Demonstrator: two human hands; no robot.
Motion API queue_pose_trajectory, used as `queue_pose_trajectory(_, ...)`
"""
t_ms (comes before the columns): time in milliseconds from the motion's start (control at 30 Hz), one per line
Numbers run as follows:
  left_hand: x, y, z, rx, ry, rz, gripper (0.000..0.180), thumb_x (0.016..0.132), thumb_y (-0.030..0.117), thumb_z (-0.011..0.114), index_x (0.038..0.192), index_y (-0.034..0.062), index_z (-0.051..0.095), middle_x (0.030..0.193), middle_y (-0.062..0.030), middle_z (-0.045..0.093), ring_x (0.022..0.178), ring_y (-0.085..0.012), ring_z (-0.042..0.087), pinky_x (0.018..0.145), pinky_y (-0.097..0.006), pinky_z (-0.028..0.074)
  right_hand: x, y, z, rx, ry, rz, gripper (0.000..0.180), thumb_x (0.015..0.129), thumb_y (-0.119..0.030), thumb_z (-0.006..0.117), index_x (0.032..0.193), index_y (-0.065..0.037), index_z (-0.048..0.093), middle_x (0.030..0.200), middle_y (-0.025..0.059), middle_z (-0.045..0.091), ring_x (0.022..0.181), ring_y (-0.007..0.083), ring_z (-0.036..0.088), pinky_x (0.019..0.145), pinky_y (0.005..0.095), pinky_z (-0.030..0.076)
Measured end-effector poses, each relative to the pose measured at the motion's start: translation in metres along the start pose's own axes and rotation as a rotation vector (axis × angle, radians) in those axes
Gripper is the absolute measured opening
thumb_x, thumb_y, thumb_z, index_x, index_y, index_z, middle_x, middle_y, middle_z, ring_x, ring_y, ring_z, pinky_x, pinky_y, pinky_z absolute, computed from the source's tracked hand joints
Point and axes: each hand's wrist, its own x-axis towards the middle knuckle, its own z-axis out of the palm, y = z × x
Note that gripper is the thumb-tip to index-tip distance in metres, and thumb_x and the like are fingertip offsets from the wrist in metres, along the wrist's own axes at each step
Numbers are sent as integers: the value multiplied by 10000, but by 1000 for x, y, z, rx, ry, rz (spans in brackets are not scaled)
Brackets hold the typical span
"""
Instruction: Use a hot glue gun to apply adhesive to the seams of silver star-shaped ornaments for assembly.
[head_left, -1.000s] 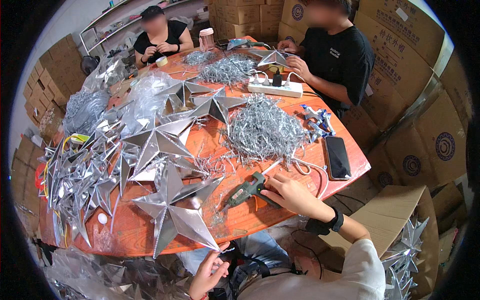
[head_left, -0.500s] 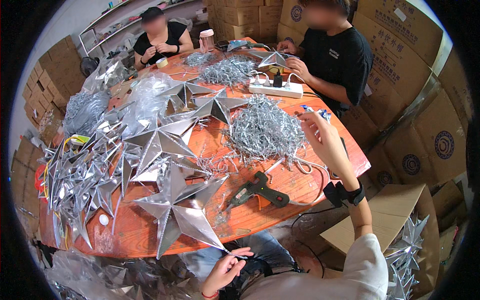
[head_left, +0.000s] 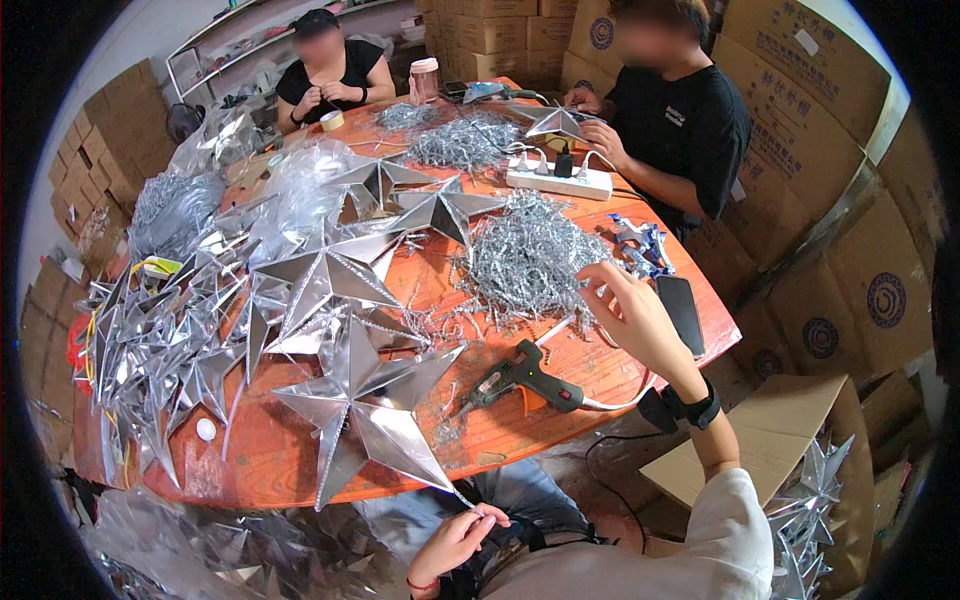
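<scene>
A large silver star [head_left: 400,438] with raised folded points lies at the table's near edge, one point reaching toward me. A thin strip of silver trim [head_left: 466,502] runs off that point. My left hand [head_left: 452,545] pinches the strip's end just beyond the table edge. My right hand [head_left: 640,322] is over the right side of the table, fingers curved and apart. Its fingertips are at the edge of a heap of silver trim strips [head_left: 535,245], and I see nothing held in them. Below the heap lies a dark glue gun [head_left: 527,382] with an orange trigger, nozzle toward the star.
More stars [head_left: 325,285] crowd the table's left and middle, beside clear plastic bags [head_left: 305,195]. A phone [head_left: 679,312], crumpled wrappers [head_left: 640,248] and a white power strip [head_left: 558,179] lie to the right. Two people sit across. An open carton [head_left: 750,440] of stars stands at lower right.
My right hand has moved slightly left and down to the heap's edge, uncovering the wrappers and phone. My left fingers have closed on the strip's end. The view has shifted a little.
</scene>
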Motion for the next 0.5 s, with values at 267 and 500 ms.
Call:
queue_pose_trajectory(267, 4, -10, 3, -16, 23, 53, 217, 972, 176, 415, 1002, 26, 569, 946, 1, 613, 591, -54, 470, 522, -208, 403, 22, 27, -11, -83, 99, -51, 238, 859, -142, 592, 1061, -45, 512, 754, 123, 602, 614, 249, 601, 542, 344, 460)
queue_pose_trajectory(500, 5, -6, 4, 37, 51, 13, 209, 969, 164, 425, 992, 12, 567, 900, -30, 631, 629, -88, 508, 592, -220, 419, 92, 71, -19, -7, -51, 236, 388, 898, -233, 550, 1220, -45, 445, 680, 126, 630, 544, 170, 610, 504, 299, 478)
